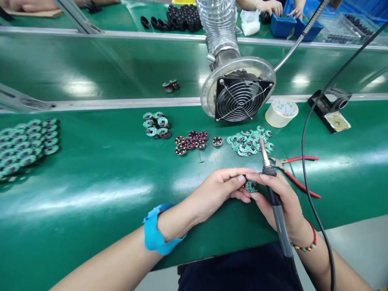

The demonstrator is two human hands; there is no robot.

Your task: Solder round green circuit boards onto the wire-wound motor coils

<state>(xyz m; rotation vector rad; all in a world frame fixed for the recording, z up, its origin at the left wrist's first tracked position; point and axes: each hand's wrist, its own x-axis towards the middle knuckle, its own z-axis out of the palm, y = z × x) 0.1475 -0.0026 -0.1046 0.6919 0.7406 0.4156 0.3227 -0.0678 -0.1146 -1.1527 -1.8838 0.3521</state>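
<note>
My left hand (216, 190) pinches a small round motor coil part, mostly hidden by the fingers. Against it sits a round green circuit board (251, 186), which the thumb and fingertips of my right hand (286, 198) touch from the other side. A soldering iron (279, 222) lies across that right hand, held in its fingers, tip pointing up and away over a heap of loose green circuit boards (247, 142). Just beyond the hands are several coil rings (190, 144) in a group and a single coil ring (217, 141). Red-handled cutters (295, 184) lie beside the right hand.
A fume extractor fan (241, 99) hangs ahead. Behind the boards stand a tape roll (281, 113) and a soldering iron stand (330, 109). Stacked board-topped parts (27, 143) lie left, a smaller group (157, 124) mid-table. The iron's cable (306, 169) loops right. Another person's hands (269, 7) work across.
</note>
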